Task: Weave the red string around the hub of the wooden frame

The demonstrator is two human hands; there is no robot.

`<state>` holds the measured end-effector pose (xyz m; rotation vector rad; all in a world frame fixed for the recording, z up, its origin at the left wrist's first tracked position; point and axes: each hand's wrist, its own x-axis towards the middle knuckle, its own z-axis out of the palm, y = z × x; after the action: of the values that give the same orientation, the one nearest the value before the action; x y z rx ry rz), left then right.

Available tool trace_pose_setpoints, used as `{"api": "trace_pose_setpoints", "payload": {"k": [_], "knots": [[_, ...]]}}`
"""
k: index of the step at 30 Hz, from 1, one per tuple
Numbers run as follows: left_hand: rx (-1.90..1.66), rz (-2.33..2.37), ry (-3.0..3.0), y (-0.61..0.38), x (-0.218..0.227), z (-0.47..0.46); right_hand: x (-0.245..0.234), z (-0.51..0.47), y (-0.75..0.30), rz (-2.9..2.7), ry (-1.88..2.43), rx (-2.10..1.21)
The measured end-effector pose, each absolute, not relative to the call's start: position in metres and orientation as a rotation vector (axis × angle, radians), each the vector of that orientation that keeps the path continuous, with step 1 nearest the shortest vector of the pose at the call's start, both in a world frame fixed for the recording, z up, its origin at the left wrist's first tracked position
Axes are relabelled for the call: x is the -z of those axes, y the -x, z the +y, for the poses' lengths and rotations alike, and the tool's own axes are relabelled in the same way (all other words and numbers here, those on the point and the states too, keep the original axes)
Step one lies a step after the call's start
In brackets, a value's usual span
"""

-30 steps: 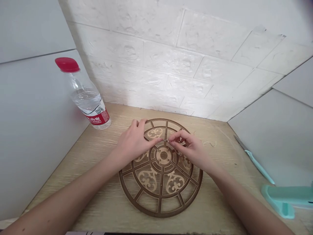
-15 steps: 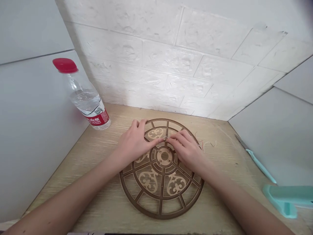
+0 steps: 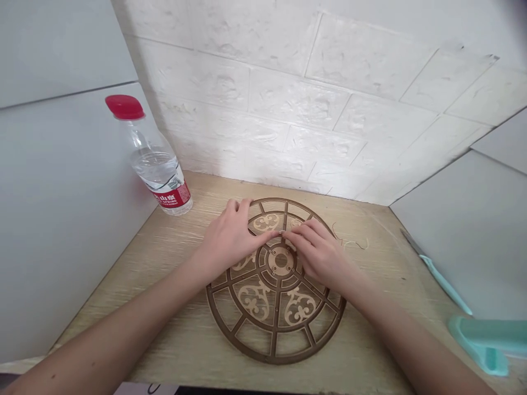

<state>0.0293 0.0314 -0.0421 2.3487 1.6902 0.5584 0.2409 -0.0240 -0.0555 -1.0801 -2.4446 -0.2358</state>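
A round brown wooden fretwork disc [image 3: 272, 318] with pale scroll inlays lies flat on the light wooden table [image 3: 173, 258]. Both my hands rest on its far half. My left hand [image 3: 230, 238] and my right hand [image 3: 319, 252] meet fingertip to fingertip just beyond the disc's round hub [image 3: 281, 261]. The fingertips of each hand are pressed together in a pinch. What they pinch is too small to make out. A thin pale thread [image 3: 354, 243] lies loose on the table just right of my right hand.
A clear water bottle [image 3: 160, 170] with a red cap and red label stands at the back left. A teal-handled blade [image 3: 440, 280] and a teal plastic tool [image 3: 481, 340] lie at the right. White brick wall behind, grey panels on both sides.
My right hand has dropped from a raised pinch onto the disc, fingers now lying low against my left fingertips. The thin strand seen between the hands no longer shows. The view shifted slightly.
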Motion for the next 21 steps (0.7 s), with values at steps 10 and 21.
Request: {"api": "trace_pose_setpoints", "payload": {"k": [10, 21], "knots": [[-0.606, 1.704, -2.319, -0.0271, 0.0407, 0.0334, 0.0534, -0.0235, -0.2403, -2.316, 1.080, 0.211], [-0.564, 1.678, -2.359, -0.0308, 0.0390, 0.0285, 0.0587, -0.0237, -0.2419, -2.225, 1.127, 0.115]]}}
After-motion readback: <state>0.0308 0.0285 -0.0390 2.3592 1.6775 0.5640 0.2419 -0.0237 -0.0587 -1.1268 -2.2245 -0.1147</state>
